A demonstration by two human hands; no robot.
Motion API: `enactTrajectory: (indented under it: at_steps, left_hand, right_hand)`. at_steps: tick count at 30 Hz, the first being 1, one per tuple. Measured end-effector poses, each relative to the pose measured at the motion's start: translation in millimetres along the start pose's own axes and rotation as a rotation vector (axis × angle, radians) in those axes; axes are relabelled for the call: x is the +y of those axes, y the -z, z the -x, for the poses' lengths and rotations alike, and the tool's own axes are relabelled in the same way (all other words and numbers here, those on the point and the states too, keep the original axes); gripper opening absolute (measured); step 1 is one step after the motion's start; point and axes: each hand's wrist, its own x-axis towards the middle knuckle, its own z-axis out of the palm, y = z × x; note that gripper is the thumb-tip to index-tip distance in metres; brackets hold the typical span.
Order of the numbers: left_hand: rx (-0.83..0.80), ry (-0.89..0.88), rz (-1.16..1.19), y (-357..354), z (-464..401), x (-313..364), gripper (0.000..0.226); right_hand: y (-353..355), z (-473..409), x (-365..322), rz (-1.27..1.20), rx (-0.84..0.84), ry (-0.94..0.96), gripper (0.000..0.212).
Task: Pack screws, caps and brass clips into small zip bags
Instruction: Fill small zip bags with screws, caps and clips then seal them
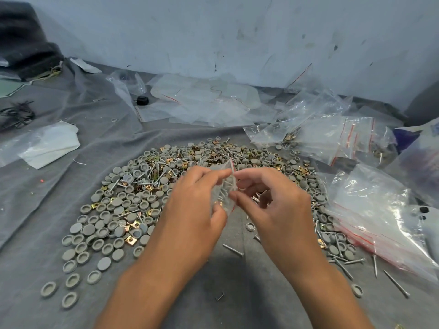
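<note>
Sealing step, by the look of it. A small zip bag (225, 186) is up between both hands, above the middle of the pile. Contents blurred; I make out screws and something brass low in the bag, caps not certain.

Left hand (197, 200): fingers and thumb pinch the bag's left edge, top and bottom. Right hand (273, 198): fingertips pinch the right edge along the red zip strip. Both clamped on the bag, almost touching each other.

Next move, as I judge it: run the pinch along the strip until it closes end to end, then set the bag with the filled bags (332, 136) at far right. Needs even pressure; a screw point could poke the thin plastic.

Loose stock lies under and around my hands on the grey cloth (71, 138): caps (114, 217) mostly left, brass clips (131, 240) mixed through, screws (233, 249) scattered near right. Empty bags (380, 222) stacked just right of the pile.
</note>
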Motion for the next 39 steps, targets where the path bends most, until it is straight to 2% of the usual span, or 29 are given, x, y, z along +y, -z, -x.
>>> enactTrajectory:
  at_steps: [3,7,11,16,21,24,29,32,39]
  left_hand:
    - [0.101,-0.026,0.036,3,0,5,0.056]
    - [0.182,-0.083,0.15,8,2,13,0.052]
    - [0.247,-0.126,0.294,10,3,14,0.047]
    - [0.26,-0.114,0.448,10,4,13,0.046]
    - [0.284,-0.082,0.583,10,3,9,0.033]
    - [0.267,-0.067,0.588,10,3,10,0.029]
    - [0.307,-0.126,0.46,14,3,14,0.016]
    - [0.36,-0.145,0.358,14,3,17,0.02]
    - [0.408,-0.198,0.447,11,2,18,0.019]
  right_hand:
    - [2,-1,3,-0.033,0.056,-0.047,0.02]
    - [5,-1,1,-0.059,0.154,-0.06,0.034]
    - [13,-3,-4,-0.134,0.272,0.007,0.015]
    - [15,-2,-6,-0.211,0.208,-0.023,0.012]
    - [17,0,-10,-0.255,0.13,-0.038,0.009]
    - [17,1,-12,-0.239,0.15,-0.044,0.005]
    - [14,3,-16,-0.25,0.233,-0.047,0.007]
    - [12,5,-19,-0.236,0.262,-0.025,0.007]
    - [9,9,-20,-0.253,0.271,0.0,0.007]
